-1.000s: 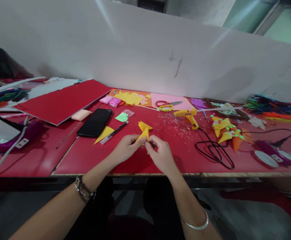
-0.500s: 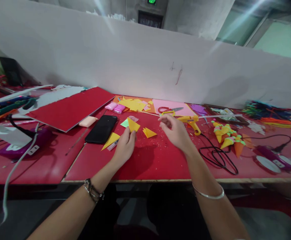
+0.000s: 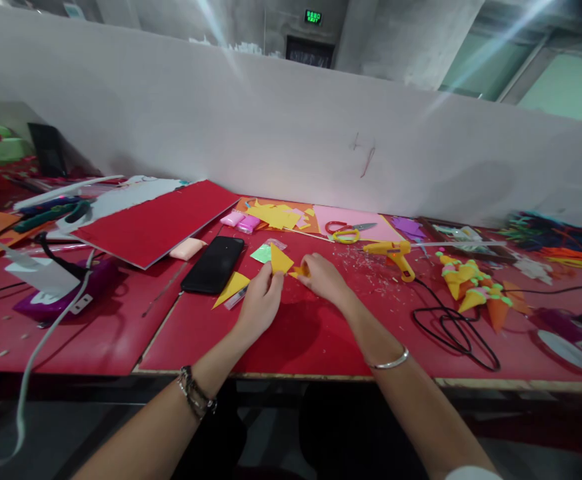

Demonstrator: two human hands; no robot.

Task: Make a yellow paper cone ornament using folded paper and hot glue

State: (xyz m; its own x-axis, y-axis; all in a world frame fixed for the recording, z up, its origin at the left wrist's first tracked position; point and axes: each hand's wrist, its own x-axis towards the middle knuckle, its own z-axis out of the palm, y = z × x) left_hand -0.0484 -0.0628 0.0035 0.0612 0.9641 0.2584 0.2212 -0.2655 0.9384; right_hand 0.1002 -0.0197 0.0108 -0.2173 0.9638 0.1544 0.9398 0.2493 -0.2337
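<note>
- The red surface (image 3: 315, 347) carries everything, with both hands over its middle.
- The red board (image 3: 165, 220) lies far left, clear of the hands.
- The left hand (image 3: 261, 297) pinches a yellow paper triangle (image 3: 281, 259) between thumb and fingers, its point upright beyond the fingertips.
- The right hand (image 3: 323, 277), just right of that triangle, has its fingers bent closely around a folded yellow piece (image 3: 298, 272), partly hidden by them.
- A cluster of cones (image 3: 465, 280) with coloured trim sits well to the right.
- The black phone (image 3: 214, 265) lies left of the left hand.
- The yellow glue gun (image 3: 393, 252) lies right and beyond the right hand.
- Open scissors (image 3: 345, 230) rest on the far side.
- A loose yellow triangle (image 3: 231, 289) lies between phone and left hand, partly covering a slim tool (image 3: 235, 299).
- The light green sheet (image 3: 261, 253) lies just beyond the left hand.
</note>
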